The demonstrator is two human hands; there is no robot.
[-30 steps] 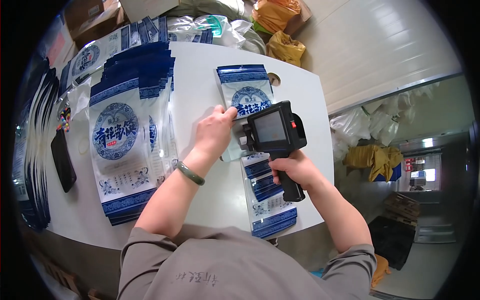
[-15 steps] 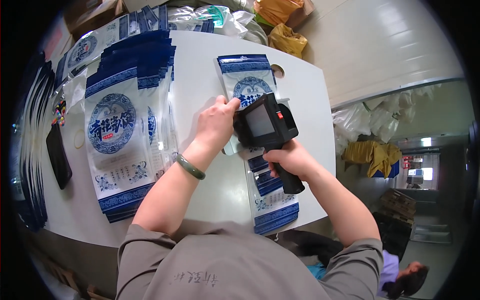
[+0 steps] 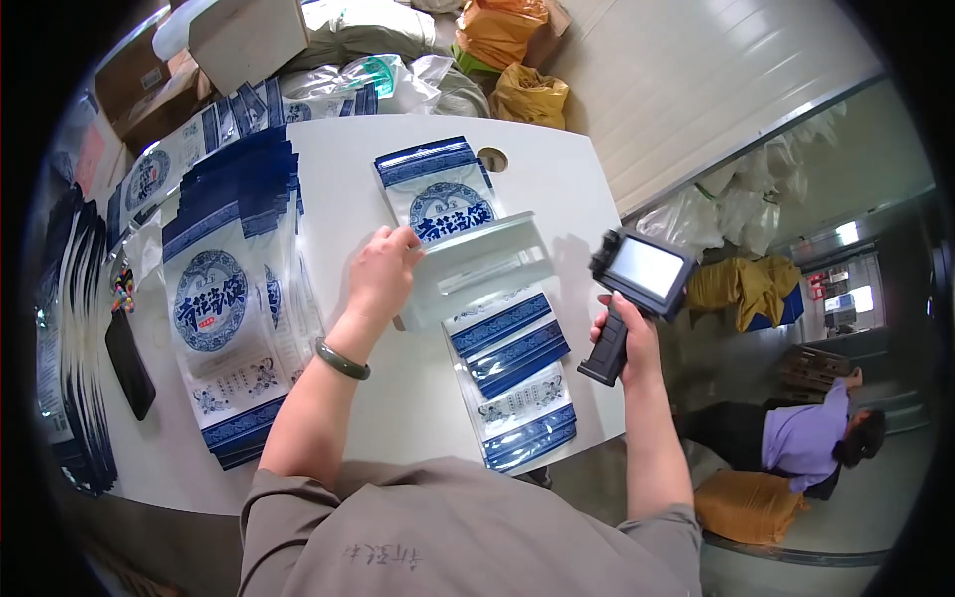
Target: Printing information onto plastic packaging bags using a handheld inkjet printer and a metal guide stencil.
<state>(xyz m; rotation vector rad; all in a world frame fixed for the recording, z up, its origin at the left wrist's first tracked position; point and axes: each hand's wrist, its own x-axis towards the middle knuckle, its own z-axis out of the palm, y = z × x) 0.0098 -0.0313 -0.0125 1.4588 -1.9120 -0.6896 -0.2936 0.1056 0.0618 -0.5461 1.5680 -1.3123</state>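
My right hand (image 3: 629,338) grips a black handheld inkjet printer (image 3: 647,274) by its pistol grip, off the table's right edge, with its lit screen facing up. My left hand (image 3: 383,269) is closed at the upper left corner of a pale see-through plastic tray (image 3: 477,242), fingertips pinching its rim. Under and beyond the tray lies a blue-and-white packaging bag (image 3: 438,179). Overlapping bags (image 3: 512,343) of the same print extend from the tray's near side toward the table's front edge.
A fanned stack of bags (image 3: 214,289) covers the table's left part, with more bags (image 3: 75,348) standing at the far left. A black phone (image 3: 127,363) lies between them. The white table (image 3: 398,398) has a round hole. A person in purple (image 3: 806,438) bends at the right.
The printer has moved right, off the tray and past the table edge, and its screen has lit up. My left hand stays at the tray's corner. The view has shifted.
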